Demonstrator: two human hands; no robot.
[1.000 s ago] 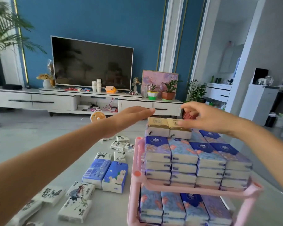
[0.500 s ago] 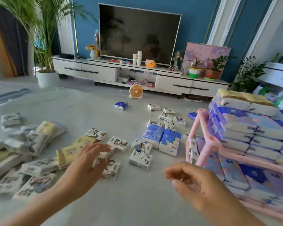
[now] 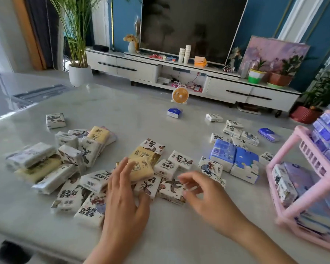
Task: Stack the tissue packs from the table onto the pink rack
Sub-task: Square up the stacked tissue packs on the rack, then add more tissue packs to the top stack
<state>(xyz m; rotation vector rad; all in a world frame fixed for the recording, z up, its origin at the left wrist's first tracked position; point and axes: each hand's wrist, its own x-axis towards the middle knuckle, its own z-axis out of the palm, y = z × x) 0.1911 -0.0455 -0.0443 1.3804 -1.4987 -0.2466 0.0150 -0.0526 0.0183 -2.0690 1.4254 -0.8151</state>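
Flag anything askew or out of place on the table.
No damage shows. The tissue packs at left lie heaped, overlapping at tilted angles, and one blue pack sits alone, far from the rest.

Glossy plastic-wrapped tissue packs [image 3: 141, 169] — smooth, shiny table [image 3: 133, 115] — pink plastic rack [image 3: 301, 197].

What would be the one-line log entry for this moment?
left hand: on yellow pack | right hand: open over white pack | rack: holds packs | step: picking
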